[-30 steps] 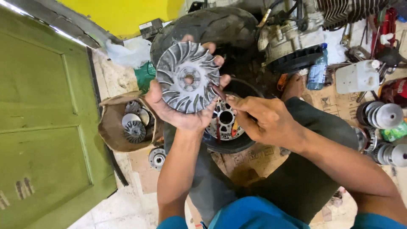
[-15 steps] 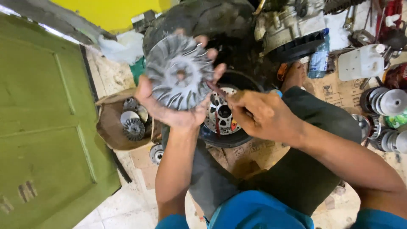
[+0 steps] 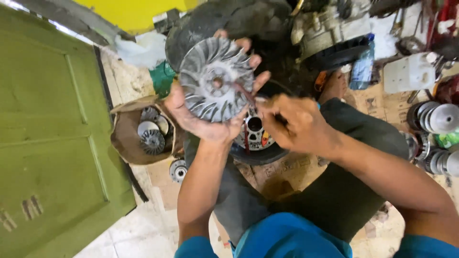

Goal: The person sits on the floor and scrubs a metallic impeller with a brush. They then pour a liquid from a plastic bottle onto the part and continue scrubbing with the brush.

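A green panelled door (image 3: 48, 119) fills the left side, a yellow wall (image 3: 138, 12) rises behind it, and flattened cardboard (image 3: 382, 107) covers the pale tiled floor (image 3: 143, 229)

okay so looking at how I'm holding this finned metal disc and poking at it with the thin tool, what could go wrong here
The round grey finned metal disc rests only in the open left hand, above the black wheel, so it might slip and drop. The thin dark tool pinched in the right hand works near the left fingertips and could jab them.

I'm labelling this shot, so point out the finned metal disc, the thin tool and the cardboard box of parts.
finned metal disc (image 3: 216, 86): head view, on its vanes near the hub.
thin tool (image 3: 245, 93): head view, mid-shaft.
cardboard box (image 3: 125, 143): head view, left wall.
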